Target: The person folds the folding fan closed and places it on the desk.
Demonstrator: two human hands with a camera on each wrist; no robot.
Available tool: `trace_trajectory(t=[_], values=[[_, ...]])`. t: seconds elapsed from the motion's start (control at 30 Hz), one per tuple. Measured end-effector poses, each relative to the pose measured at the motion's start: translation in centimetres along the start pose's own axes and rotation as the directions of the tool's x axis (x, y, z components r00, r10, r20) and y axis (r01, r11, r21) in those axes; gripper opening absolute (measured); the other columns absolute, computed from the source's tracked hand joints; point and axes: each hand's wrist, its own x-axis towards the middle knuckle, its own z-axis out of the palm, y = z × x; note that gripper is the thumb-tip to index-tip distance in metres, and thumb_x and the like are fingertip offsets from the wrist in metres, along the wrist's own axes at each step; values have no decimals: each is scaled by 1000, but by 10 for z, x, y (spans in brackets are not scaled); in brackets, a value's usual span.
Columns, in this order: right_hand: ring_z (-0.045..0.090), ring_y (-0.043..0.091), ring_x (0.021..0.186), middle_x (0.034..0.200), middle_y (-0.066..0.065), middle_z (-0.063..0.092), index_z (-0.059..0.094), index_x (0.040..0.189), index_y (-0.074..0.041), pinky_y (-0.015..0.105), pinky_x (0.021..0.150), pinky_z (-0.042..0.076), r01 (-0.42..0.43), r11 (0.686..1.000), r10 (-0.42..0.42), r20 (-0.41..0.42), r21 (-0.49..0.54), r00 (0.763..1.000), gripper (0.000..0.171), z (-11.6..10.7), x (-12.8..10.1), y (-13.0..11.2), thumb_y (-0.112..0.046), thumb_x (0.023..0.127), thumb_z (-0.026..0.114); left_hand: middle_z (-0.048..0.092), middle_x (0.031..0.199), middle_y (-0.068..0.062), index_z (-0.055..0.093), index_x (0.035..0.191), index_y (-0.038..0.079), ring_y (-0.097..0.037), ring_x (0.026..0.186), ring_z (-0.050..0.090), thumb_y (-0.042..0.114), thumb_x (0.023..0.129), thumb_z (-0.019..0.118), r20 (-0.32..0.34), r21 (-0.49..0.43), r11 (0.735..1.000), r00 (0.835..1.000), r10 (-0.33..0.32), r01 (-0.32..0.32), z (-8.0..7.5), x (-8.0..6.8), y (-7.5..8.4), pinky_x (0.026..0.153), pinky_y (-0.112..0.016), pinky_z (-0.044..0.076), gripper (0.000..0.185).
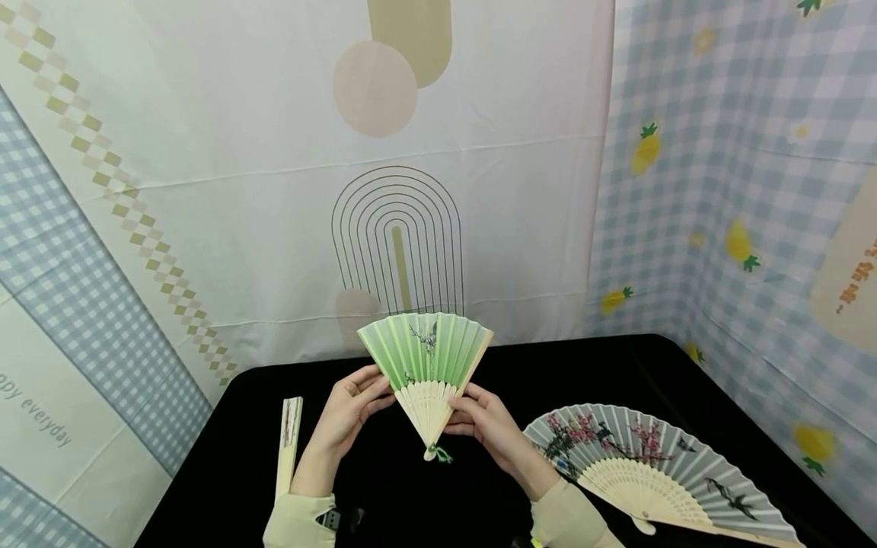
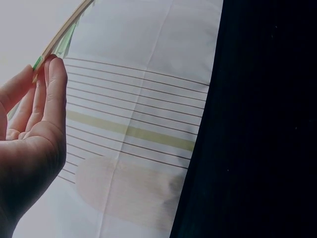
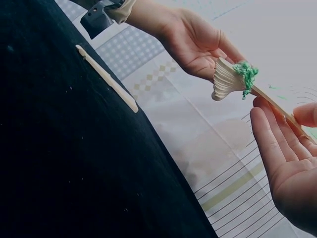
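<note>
A partly opened green paper folding fan with pale bamboo ribs (image 1: 425, 365) is held upright in the air above the black-covered table (image 1: 603, 373), between the two hands. Its pleated green leaf carries a small dark branch painting, and a green tassel (image 1: 441, 454) hangs from its pivot at the bottom.

The left hand (image 1: 346, 415) holds the fan's left outer rib; in the left wrist view its fingers (image 2: 54, 89) lie nearly straight, their tips pinching the edge of the rib. The right hand (image 1: 489, 426) holds the fan's right outer rib, and the right wrist view shows its fingers (image 3: 270, 136) almost straight beneath the rib with the thumb pressing from above.

To the left of the green fan, a closed folding fan with cream bamboo sticks (image 1: 288, 441) lies flat on the table, just beyond the left hand. To the right of the green fan, a fully spread grey-white paper fan painted with pink blossoms and dark birds (image 1: 658, 472) lies flat on the table, near the right forearm. Behind the green fan hang patterned cloth backdrops (image 1: 397, 167), one printed with a nested arch design.
</note>
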Motion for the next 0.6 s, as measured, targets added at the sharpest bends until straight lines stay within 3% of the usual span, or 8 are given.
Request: trace_trajectory(t=[0.6], values=[[71,18,94,116,10,69,33,152,7,35,85,60,-21,1000,21,33,16,999,54,0,0,1,-19,108,50,68,121,-17,51,139,-11,-23,107,69,3,102,59,-6,17,999,999,-34,34,0,1,0,99,-51,52,40]])
